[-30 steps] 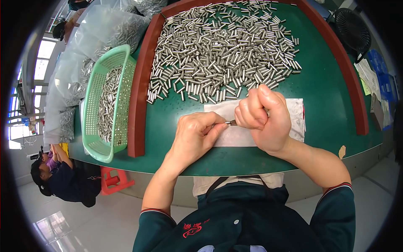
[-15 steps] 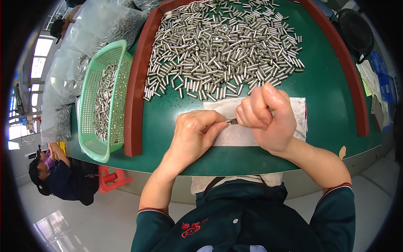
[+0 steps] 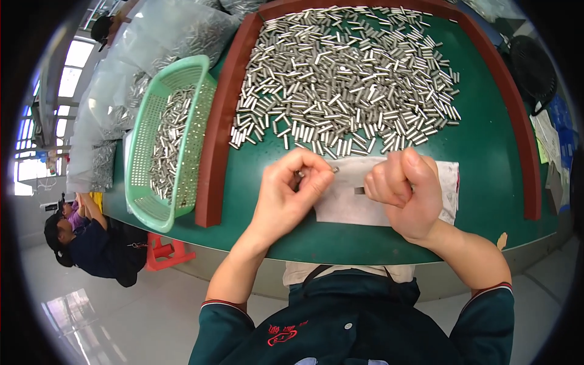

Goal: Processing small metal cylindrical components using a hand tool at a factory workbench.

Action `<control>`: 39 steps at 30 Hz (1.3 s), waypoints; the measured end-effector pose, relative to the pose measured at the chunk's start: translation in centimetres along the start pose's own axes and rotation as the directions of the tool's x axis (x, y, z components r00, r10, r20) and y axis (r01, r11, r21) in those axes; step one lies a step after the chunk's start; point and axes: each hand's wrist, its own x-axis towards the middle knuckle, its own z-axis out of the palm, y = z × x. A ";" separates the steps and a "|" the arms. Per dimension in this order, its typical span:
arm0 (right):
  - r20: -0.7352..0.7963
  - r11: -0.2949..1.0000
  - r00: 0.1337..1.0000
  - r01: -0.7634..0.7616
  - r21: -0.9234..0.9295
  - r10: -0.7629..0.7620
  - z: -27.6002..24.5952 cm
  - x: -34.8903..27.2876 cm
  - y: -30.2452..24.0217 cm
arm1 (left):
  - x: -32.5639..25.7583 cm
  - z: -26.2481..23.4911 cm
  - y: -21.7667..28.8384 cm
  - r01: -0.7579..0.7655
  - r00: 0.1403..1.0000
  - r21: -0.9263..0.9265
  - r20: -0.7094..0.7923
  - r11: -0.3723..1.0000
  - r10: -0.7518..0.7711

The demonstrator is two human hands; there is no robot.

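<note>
Between the thumb and forefinger of my left hand (image 3: 293, 193) is a short metal pin (image 3: 335, 170), pinched with one end poking out. My right hand (image 3: 409, 193) is a fist round a small tool; only its dark flat tip (image 3: 359, 190) sticks out toward the left hand, and the rest is hidden in the fingers. A gap separates the pin from the tool tip. Both hands are over a whitish cloth (image 3: 347, 210) on the green table (image 3: 292, 243). Beyond them lies a broad heap of similar metal pins (image 3: 347, 85).
Dark red rails (image 3: 214, 164) border the table. Outside the left rail stands a green plastic basket (image 3: 141, 182) with pins inside, beside clear bags (image 3: 100, 121) of pins. A black fan (image 3: 533, 67) is at the far right. A seated person (image 3: 97, 243) is at the left by a red stool (image 3: 164, 252).
My hands have drawn apart. The tool tip, which met the pin, is now away from it, and the pin's end has tilted upward. The whole view has shifted slightly.
</note>
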 end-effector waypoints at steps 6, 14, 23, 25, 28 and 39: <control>0.007 1.000 1.000 0.012 0.024 -0.012 0.2 -0.1 0.0 | 0.5 -2.5 -1.0 0.230 0.967 -0.775 0.117 0.589 -0.224; -0.040 1.000 0.999 -0.010 -0.012 0.010 0.5 0.0 0.0 | 0.6 -3.8 -1.4 0.047 0.950 -0.462 -0.253 0.886 -0.182; -0.039 1.000 0.999 -0.009 0.005 0.010 0.4 0.1 -0.1 | 1.1 -3.0 -2.1 -0.044 0.898 0.767 -0.251 0.640 0.362; -0.025 1.000 1.000 -0.003 0.005 0.003 0.3 0.2 -0.2 | 0.9 -3.0 -1.3 0.002 0.921 0.748 -0.260 0.664 0.291; -0.041 1.000 0.999 -0.018 -0.020 0.017 0.4 0.2 -0.2 | 0.6 -3.2 -1.1 -0.049 0.928 0.720 -0.224 0.692 0.299; -0.081 1.000 0.996 -0.023 -0.011 0.022 0.6 0.1 -0.4 | 0.4 -4.5 -1.5 0.261 0.965 -0.795 0.210 0.548 -0.155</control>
